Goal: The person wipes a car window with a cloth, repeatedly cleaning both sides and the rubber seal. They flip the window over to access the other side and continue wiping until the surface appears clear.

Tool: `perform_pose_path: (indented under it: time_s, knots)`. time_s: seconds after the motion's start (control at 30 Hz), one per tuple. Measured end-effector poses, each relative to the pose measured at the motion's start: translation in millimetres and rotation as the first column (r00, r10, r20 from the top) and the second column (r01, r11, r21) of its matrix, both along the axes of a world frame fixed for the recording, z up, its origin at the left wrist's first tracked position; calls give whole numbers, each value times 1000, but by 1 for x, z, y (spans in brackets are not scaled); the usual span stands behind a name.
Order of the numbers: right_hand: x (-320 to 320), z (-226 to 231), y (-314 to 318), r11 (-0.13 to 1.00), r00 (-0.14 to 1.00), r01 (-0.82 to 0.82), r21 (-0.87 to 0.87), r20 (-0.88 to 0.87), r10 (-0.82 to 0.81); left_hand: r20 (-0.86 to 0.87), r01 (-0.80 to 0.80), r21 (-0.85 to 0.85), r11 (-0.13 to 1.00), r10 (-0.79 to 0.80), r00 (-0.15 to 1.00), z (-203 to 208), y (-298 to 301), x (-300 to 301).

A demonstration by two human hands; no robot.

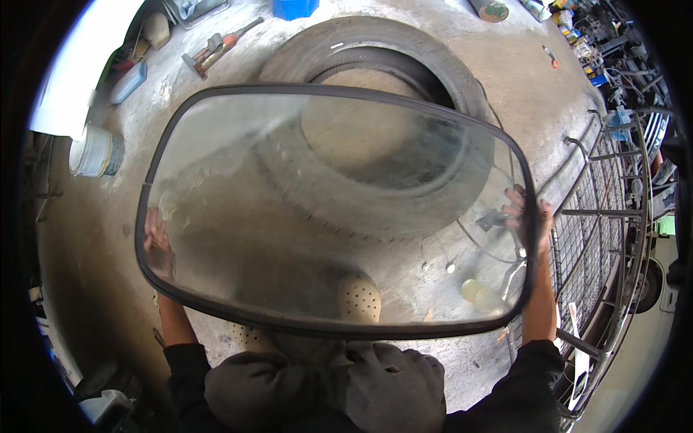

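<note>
A wide vehicle window glass (238, 231) with rounded corners stretches across the view in front of me, level above the floor. Black rubber seal (339, 89) runs all around its edge. My left hand (157, 245) grips the left edge, its fingers showing through the pane. At the opposite edge my right hand (535, 216) is closed around the seal, with fingers seen through the glass and the rest of the hand outside. Beneath the pane a large tyre (361, 32) lies flat on the floor, partly seen through the glass. One of my tan clogs (359, 299) also shows through it.
A metal rack with wire mesh (592, 216) stands close on the right. On the left is a white bucket (97, 151). Beyond lie a reddish tool (216, 47) and a blue container (294, 7). Assorted parts (613, 58) crowd the far right.
</note>
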State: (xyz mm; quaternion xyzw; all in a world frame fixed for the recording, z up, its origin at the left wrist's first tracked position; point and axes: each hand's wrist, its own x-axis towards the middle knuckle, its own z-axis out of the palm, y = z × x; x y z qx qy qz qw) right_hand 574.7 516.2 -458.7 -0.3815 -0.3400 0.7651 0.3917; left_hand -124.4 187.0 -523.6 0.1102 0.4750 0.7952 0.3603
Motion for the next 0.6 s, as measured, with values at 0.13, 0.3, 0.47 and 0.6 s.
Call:
perform_pose_path:
  time_s: [0.13,0.3,0.47,0.6]
  knots:
    - [-12,-25,-1,960,877,58,-275,472,83,65,233,357,905,-273,960,-98,-21,-30]
    - [-10,-24,-24,987,687,114,-111,727,3,251,258,36,965,-259,933,-116,-65,-59]
    - [-23,-17,-88,991,192,91,94,975,-110,278,270,-474,838,-149,949,-15,-44,-65]
    - [-32,-36,-116,970,-177,12,241,956,-236,-20,230,-776,587,-387,922,28,9,-65]
